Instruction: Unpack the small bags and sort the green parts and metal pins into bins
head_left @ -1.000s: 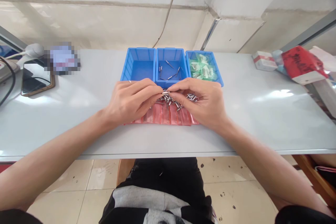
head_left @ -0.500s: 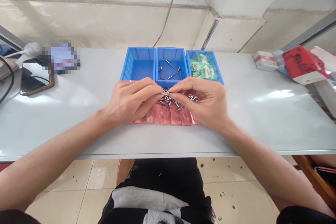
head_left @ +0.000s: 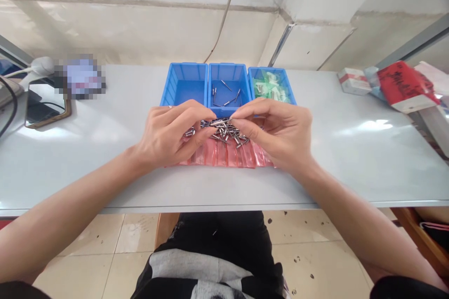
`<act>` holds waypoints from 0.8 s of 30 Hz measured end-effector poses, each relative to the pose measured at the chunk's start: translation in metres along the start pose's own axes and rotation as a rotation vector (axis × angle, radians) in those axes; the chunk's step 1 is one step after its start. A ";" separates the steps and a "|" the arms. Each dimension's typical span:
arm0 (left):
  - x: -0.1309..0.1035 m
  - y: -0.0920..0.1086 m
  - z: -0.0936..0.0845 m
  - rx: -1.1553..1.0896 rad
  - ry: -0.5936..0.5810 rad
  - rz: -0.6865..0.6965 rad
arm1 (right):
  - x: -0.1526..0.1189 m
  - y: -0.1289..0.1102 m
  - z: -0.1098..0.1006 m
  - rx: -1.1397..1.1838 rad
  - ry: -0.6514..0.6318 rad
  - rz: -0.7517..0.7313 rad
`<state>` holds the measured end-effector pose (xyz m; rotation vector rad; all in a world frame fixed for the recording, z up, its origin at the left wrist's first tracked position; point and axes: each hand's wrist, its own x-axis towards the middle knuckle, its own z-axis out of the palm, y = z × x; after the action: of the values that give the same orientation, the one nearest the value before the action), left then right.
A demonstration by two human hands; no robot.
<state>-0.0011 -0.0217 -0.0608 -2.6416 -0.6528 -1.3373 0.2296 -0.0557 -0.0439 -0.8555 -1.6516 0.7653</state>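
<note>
Over a pile of small silver blind rivets (head_left: 228, 134), both hands face each other. My right hand (head_left: 280, 133) pinches one blind rivet (head_left: 221, 122) between thumb and index fingertips; it points leftward. My left hand (head_left: 171, 133) has its thumb and index finger spread apart, with nothing visible between them. Beneath the pile lie pink-red plastic bags (head_left: 224, 155) side by side. Just behind the hands, the middle blue bin (head_left: 229, 111) contains several rivets. My fingers and palms hide part of the pile.
A left blue bin (head_left: 184, 66) shows a bare floor. Green bags of rivets (head_left: 275, 91) fill the right blue bin (head_left: 292, 96). On the left lie a phone (head_left: 47, 103) and a blurred-out item (head_left: 84, 77). Red and white boxes (head_left: 403, 86) stand at the right.
The hands have moved apart. My left thumb and index finger have opened away from the rivet, which stays in my right hand's pinch. More of the pile shows between them.
</note>
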 end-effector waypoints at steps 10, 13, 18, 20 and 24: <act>-0.001 0.000 -0.002 0.018 -0.010 -0.002 | -0.002 0.000 0.002 0.004 -0.024 0.004; 0.000 0.001 -0.002 -0.028 0.011 0.000 | -0.002 0.000 0.003 0.035 -0.019 0.024; 0.000 0.001 -0.003 0.037 -0.016 0.029 | -0.001 0.001 0.002 0.069 -0.024 0.041; 0.000 0.000 -0.003 0.066 -0.003 0.051 | -0.001 0.001 0.002 0.051 -0.023 0.045; 0.001 0.000 -0.004 0.031 0.044 0.013 | -0.001 0.000 0.000 0.036 -0.007 0.045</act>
<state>-0.0033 -0.0221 -0.0578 -2.5802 -0.6443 -1.3658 0.2297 -0.0562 -0.0442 -0.8676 -1.6246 0.8280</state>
